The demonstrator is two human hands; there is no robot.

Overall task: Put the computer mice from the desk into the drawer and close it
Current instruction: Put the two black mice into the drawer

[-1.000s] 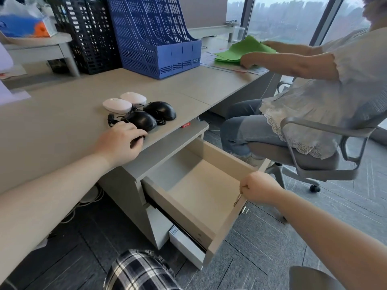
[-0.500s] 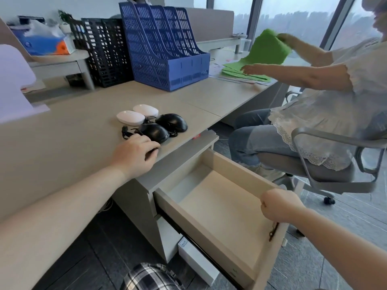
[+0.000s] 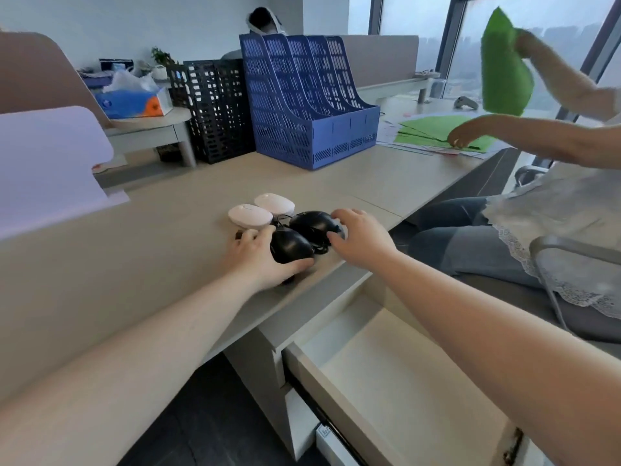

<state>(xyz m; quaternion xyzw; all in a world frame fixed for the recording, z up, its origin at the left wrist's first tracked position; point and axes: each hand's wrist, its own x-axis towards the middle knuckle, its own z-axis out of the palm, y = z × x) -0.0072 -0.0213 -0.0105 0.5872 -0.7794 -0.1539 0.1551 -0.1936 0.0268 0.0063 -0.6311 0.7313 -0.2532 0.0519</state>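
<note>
left hand (image 3: 258,260) cups our near black mouse (image 3: 289,245) | right hand (image 3: 361,240) fingers spread on the far black mouse (image 3: 312,223) | two white mice (image 3: 250,215) just behind (all on the table (image 3: 134,264)) | drawer (image 3: 386,381) open below

Drawer (image 3: 396,381) front cut off at bottom edge, black mice's (image 3: 290,245) cables mostly hidden under hands

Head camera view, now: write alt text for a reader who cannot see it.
The left hand wraps the nearer black mouse and the right hand covers the farther black mouse on a beige desk. Two white mice lie just behind; an empty drawer stands open below.
</note>
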